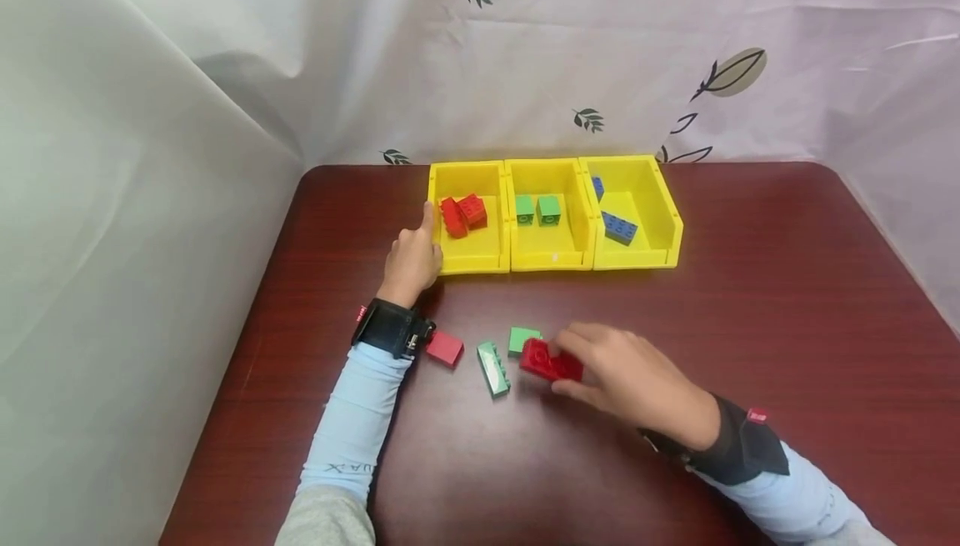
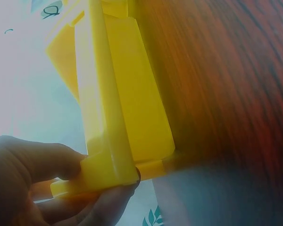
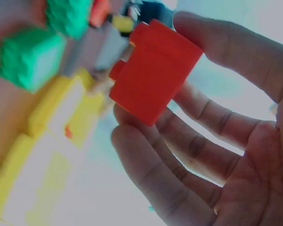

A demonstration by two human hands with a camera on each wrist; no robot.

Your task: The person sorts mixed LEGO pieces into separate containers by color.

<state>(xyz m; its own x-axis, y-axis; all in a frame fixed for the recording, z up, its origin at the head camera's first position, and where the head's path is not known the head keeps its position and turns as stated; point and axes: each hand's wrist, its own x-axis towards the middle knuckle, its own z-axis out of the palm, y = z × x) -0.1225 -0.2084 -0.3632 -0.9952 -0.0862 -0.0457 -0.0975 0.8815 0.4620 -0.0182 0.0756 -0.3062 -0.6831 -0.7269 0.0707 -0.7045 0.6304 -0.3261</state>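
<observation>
My right hand [image 1: 630,375] holds a red toy brick [image 1: 551,360] by its fingertips over the table's middle. The right wrist view shows that red brick [image 3: 155,73] between thumb and fingers, its studs facing left. At the left end of the bin row, my left hand [image 1: 412,261] grips the side wall of the left yellow bin [image 1: 480,264]; in the left wrist view thumb and fingers pinch the bin's corner [image 2: 108,169]. A green brick [image 1: 522,339] lies just behind the held brick, partly covered by it. Left of it are another green brick [image 1: 492,369] and a red brick [image 1: 446,349].
The left bin holds red bricks [image 1: 472,210]. In the middle bin [image 1: 551,261] are two green bricks [image 1: 549,211], and blue bricks [image 1: 619,227] lie in the right bin [image 1: 637,259]. A white patterned curtain [image 1: 525,54] hangs behind the dark red table [image 1: 787,296].
</observation>
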